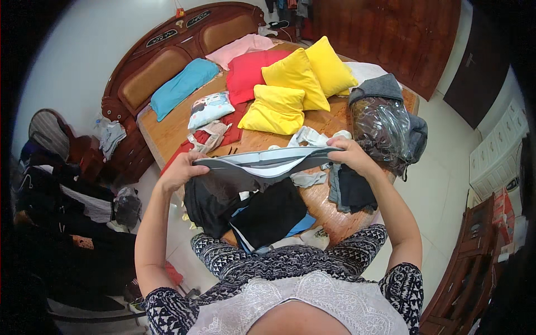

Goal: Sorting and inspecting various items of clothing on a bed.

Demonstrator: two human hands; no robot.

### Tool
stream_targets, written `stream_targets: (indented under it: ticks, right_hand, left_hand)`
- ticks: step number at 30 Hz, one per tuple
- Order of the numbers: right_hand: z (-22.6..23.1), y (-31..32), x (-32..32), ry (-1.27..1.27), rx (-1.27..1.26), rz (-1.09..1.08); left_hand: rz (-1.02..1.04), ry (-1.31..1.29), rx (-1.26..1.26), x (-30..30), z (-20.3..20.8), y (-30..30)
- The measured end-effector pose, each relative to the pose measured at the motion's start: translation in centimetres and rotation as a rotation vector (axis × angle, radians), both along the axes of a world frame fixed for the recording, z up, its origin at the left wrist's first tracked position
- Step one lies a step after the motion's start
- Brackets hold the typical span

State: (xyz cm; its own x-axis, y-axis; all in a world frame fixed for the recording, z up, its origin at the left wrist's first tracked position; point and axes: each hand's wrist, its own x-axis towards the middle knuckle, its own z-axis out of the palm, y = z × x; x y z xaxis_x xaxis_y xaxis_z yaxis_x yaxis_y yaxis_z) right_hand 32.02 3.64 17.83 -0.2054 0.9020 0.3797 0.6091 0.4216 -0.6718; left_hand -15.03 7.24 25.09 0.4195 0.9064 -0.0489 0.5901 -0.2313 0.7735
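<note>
Grey garment [262, 162], dark clothes [268, 215] underneath, cushions [290, 84] beyond

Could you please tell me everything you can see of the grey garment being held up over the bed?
The grey garment looks like soft fabric, dark grey with lighter grey and white bands along its top edge. It is stretched level between the left hand and the right hand, each gripping one end. Its lower part hangs above the dark clothes pile on the bed.

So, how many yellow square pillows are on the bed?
3: front yellow square pillow, middle yellow square pillow leaning behind it, rear yellow square pillow on the right. Others may be hidden.
</note>
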Motion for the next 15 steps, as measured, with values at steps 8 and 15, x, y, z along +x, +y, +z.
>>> stream_targets:
  ticks: [8, 15]
  right_hand:
    - [-3.5, 0.2, -2.8, 1.222, -0.795, 0.106]
    - [-4.6, 1.2, -6.6, 1.245, -0.722, -0.030]
  left_hand:
    - [0.150, -0.871, -0.609, 1.5, -6.9, 1.6]
    - [0.469, -0.558, -0.278, 7.5, -7.3, 2.1]
